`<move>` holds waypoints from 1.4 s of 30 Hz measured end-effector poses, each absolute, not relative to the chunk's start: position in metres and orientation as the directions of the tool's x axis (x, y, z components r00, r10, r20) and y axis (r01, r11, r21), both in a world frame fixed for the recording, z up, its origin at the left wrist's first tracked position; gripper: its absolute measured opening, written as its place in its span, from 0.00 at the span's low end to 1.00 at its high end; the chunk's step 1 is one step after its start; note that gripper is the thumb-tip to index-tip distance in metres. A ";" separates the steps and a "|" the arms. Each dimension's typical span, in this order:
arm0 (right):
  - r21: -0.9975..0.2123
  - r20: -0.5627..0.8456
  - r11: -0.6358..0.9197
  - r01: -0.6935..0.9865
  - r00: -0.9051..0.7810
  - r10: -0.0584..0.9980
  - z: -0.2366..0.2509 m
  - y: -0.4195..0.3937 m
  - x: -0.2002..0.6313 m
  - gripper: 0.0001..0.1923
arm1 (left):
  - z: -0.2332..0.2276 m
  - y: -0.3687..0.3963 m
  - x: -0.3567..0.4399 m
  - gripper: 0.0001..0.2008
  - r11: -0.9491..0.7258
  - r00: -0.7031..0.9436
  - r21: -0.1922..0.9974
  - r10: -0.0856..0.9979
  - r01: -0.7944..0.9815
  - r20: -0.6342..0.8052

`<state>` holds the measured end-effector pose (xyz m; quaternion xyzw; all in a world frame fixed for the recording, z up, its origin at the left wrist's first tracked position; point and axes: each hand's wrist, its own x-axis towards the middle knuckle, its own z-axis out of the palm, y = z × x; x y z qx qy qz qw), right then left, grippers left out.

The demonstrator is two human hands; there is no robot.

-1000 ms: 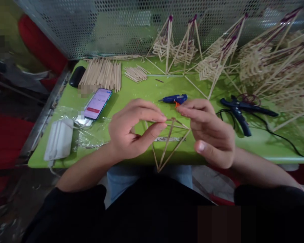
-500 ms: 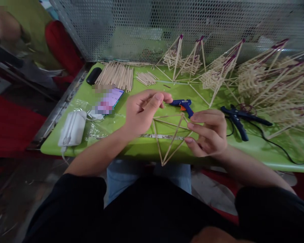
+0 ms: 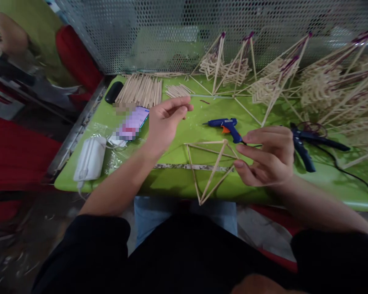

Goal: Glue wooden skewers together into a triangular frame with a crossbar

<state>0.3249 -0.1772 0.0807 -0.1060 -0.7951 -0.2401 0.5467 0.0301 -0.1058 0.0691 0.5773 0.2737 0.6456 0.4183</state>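
Thumb and fingers of my right hand (image 3: 265,157) pinch one corner of a triangular frame of thin wooden sticks (image 3: 213,174). The frame is held over the table's front edge, one corner pointing down toward my lap. My left hand (image 3: 168,120) hovers near the phone (image 3: 133,124) and the short sticks (image 3: 178,90), its fingers loosely stretched with nothing visible in them. Just beyond the frame lies a blue glue gun (image 3: 225,124) with an orange trigger, its nozzle toward the left; my right fingers partly overlap the area by its handle.
Long wooden sticks (image 3: 141,90) lie beside a black case (image 3: 113,92). Several stick structures with purple tips (image 3: 277,77) line the back right. Dark-handled pliers (image 3: 305,149) and a cable lie at right, a white charger (image 3: 90,158) at left. Another person's arm (image 3: 12,34) shows upper left.
My left hand has moved left and away from the frame, uncovering the glue gun's nozzle. My right hand keeps its pinch on the frame. The view has shifted slightly.
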 end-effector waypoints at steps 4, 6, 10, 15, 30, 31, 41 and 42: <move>0.254 0.913 0.867 0.428 -0.401 -0.070 0.080 -0.175 0.328 0.14 | 0.066 -0.104 0.027 0.15 -0.461 0.059 0.864 0.875 -0.201 0.480; 0.212 0.918 0.869 0.447 -0.396 -0.020 0.079 -0.176 0.330 0.13 | 0.061 -0.102 0.026 0.20 -0.464 0.051 0.875 0.879 -0.139 0.474; 0.133 0.916 0.882 0.452 -0.396 0.066 0.081 -0.180 0.333 0.06 | 0.048 -0.096 0.022 0.22 -0.435 0.041 0.901 0.900 -0.002 0.434; 0.059 0.902 0.902 0.428 -0.409 0.135 0.081 -0.189 0.336 0.05 | 0.038 -0.096 0.016 0.17 -0.311 0.096 0.947 0.948 0.076 0.303; -0.286 0.846 0.898 0.335 -0.353 0.401 0.084 -0.194 0.328 0.28 | 0.048 -0.101 0.006 0.24 -0.631 0.212 0.744 0.775 0.219 0.595; -0.305 0.841 0.891 0.335 -0.344 0.417 0.085 -0.197 0.327 0.29 | 0.050 -0.103 0.007 0.22 -0.664 0.208 0.720 0.747 0.199 0.631; -0.415 0.836 0.852 0.320 -0.237 0.495 0.081 -0.212 0.300 0.24 | 0.069 -0.154 0.039 0.18 -0.831 0.279 0.555 0.526 -0.030 0.803; -0.427 0.834 0.847 0.315 -0.224 0.504 0.079 -0.212 0.298 0.22 | 0.068 -0.157 0.042 0.19 -0.826 0.289 0.561 0.526 -0.049 0.800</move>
